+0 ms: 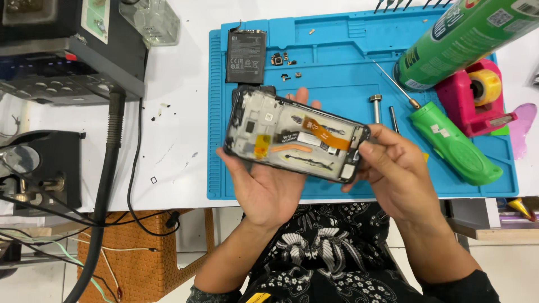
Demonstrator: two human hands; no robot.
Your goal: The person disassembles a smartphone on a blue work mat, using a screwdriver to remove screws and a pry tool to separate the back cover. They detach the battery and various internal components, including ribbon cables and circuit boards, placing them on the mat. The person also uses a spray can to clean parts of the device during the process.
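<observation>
Phone point(297, 134) with its back off lies across my left hand point(264, 179), palm up and fingers curled behind its far edge, above the blue mat point(337, 73). My right hand point(393, 168) pinches its right end, fingertips seemingly at the corner. Behind it on the mat lie a black battery point(246, 56) and a green screwdriver point(455, 143).

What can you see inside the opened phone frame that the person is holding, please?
Inside the phone frame lie an orange flex cable, a yellow patch and small grey boards. The right hand covers its right end, and the left hand beneath hides its underside.
</observation>
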